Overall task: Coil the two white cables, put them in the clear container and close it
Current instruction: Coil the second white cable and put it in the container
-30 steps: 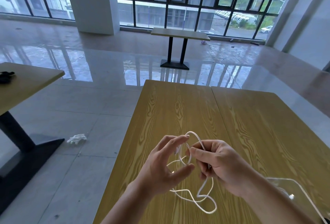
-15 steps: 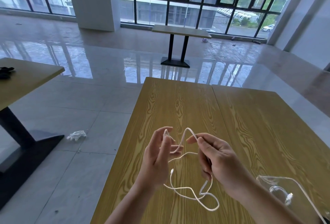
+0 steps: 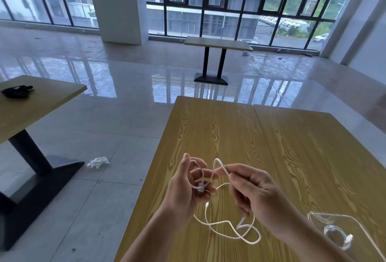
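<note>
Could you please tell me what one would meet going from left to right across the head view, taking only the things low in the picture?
crumpled white item on the floor → left hand → white cable being coiled → right hand → clear container, with the second white cable coiled inside it.

Left hand (image 3: pixel 184 190) and right hand (image 3: pixel 255 196) raised close together, fingers (image 3: pixel 224 170) curled, pinching.

- Far half of the table (image 3: pixel 229 128) lies bare.
- Loose cable (image 3: pixel 229 228) loops lie under the hands.
- The container (image 3: pixel 338 218) stands near right.
</note>
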{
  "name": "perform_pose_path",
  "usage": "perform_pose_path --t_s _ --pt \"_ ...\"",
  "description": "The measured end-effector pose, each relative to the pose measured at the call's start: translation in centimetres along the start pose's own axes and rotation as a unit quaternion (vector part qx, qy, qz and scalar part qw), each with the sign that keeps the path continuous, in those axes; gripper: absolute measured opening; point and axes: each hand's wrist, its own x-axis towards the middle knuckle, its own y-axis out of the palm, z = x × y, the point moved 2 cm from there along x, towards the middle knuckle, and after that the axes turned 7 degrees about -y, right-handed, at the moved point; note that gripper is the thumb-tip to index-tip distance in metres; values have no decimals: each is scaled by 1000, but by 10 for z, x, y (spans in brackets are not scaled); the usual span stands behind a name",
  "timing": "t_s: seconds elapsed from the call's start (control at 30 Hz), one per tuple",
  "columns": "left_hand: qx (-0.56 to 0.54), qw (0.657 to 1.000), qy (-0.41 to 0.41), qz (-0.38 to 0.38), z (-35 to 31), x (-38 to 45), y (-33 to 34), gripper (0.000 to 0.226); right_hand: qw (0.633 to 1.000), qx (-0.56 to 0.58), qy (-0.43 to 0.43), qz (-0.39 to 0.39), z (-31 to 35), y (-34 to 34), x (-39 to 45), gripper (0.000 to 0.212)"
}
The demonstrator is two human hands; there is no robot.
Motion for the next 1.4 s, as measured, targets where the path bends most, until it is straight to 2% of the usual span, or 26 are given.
perform_pose_path --t_s 0.13,0.2,0.33,0.43,0.67,0.77,0.9,1.03,1.17,1.27,1.4 --pt "13 1000 13 17 -1 -3 7 47 998 39 2 46 2 8 -3 35" --pt "33 999 17 21 1 -4 11 45 999 34 1 28 1 8 -5 32" --pt "71 997 23 8 4 -7 18 43 999 -25 -18 -37 -1 9 -8 30" --pt "57 998 26 10 6 -6 23 42 998 -37 -33 -49 -1 13 -10 24" --pt "16 999 26 18 5 -4 25 48 977 -189 -89 -53 -7 17 -16 18" --pt "53 998 30 26 5 -5 25 49 976 -192 -78 -63 -7 15 -14 19" --pt "140 988 56 -24 4 -4 26 35 981 -174 -59 -68 -6 15 -11 18" --pt "105 990 72 -66 -7 0 20 45 992 -126 -18 2 -8 16 -15 17" --pt "36 992 47 -110 -24 8 1 41 984 -143 21 105 -17 9 -22 22" --pt "-15 990 23 -138 -41 14 -12 40 961 -175 46 211 -25 6 -28 17" --pt "-31 990 26 -139 -66 14 -21 40 906 -254 54 335 -33 11 -30 20"
